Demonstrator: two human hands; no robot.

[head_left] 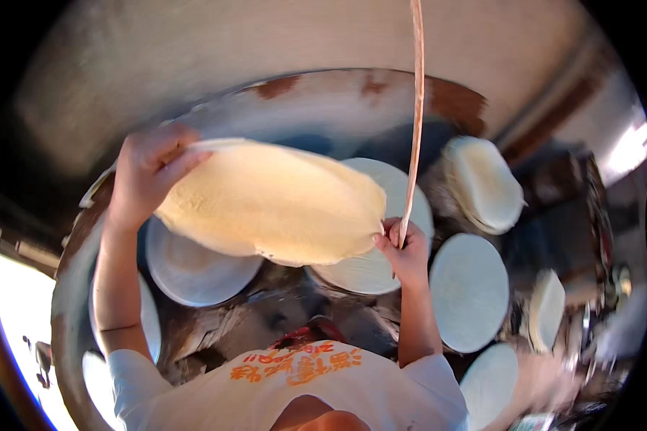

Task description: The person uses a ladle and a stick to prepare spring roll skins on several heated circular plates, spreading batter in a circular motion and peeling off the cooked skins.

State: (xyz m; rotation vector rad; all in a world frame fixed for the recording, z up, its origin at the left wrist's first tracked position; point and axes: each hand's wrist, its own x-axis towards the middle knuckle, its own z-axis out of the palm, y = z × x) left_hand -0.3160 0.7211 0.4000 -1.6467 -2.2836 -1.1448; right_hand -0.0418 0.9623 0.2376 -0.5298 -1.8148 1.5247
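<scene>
**Carefully lifted: a thin sheet held between two hands**

Now the person holds a wide, pale yellow, thin round sheet [273, 201], soft like dough or bean skin, up in the air above a large round metal basin with rusty rim [302, 90]. The left hand [147, 176] is closed on the far left edge of the sheet, with the fingers pinching over its top. The right hand [402, 248] is closed around a long thin wooden stick [415, 122], which stands almost upright, and this hand also touches the right edge of the sheet. If the stick goes under the sheet, I cannot tell.

Below and around the sheet lie several round white discs [469, 291], flat and apart from each other, and one folded pale stack [482, 183] at the upper right.

I judge the sheet is delicate. It hangs between only two points, so it may tear at the left pinch if the hands pull apart. It may also sag in the middle and touch the discs below, or slip off at the right side, where the hold looks small.
</scene>
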